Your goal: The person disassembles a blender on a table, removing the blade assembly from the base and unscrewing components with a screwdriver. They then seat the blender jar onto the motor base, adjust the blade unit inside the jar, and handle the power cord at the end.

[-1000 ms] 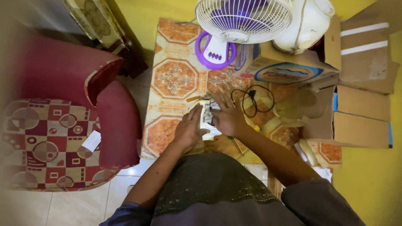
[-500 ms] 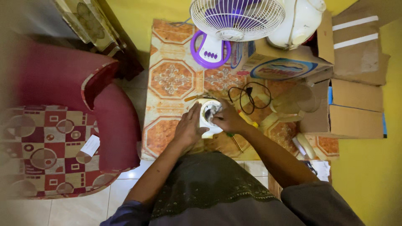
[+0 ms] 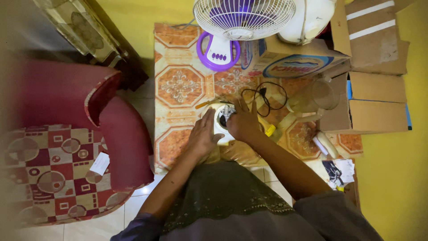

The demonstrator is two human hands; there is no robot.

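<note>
I see yellow walls (image 3: 397, 187), a pale tile floor (image 3: 89, 227), and an orange patterned table (image 3: 180, 87). A red armchair (image 3: 67, 147) with a checked seat stands left. Fan (image 3: 243, 20) and cardboard boxes (image 3: 374, 67) sit at the back. Dim, warm light.

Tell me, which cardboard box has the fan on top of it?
The box with the blue oval picture, at the back of the table. The white and purple fan stands at it; whether it rests on it is unclear. The plain brown boxes on the right carry nothing.
</note>
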